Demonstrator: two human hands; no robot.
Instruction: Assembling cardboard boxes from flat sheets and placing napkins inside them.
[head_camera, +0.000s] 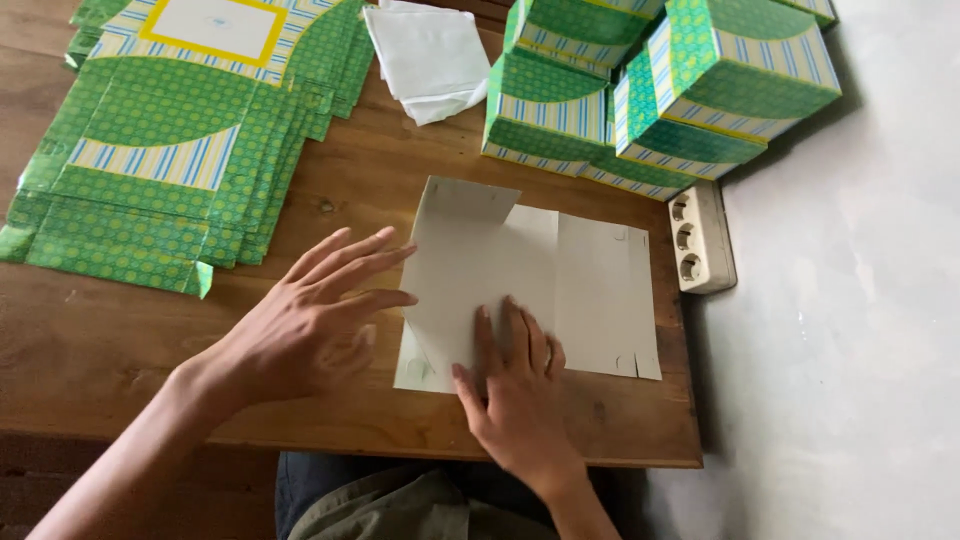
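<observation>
Face-down, pale grey box blank (560, 280) lies flat, partly folded, under both hands (510, 385).

Wooden desk (120, 350), seen from above.
- Near edge, centre: flat box blank (560, 290), plain pale side up, one panel partly folded over. Right hand (515, 385) lies flat on it, fingers spread; left hand (310, 320) hovers at its left edge, fingertips touching or just above the card.
- Far left corner: stack of flat green patterned blanks (170, 150), fanned out.
- Far edge, centre: folded white sheets (430, 55).
- Far right corner: assembled green boxes (660, 85), piled.
- Right edge: white power strip (700, 235), against the grey floor (850, 350).
</observation>
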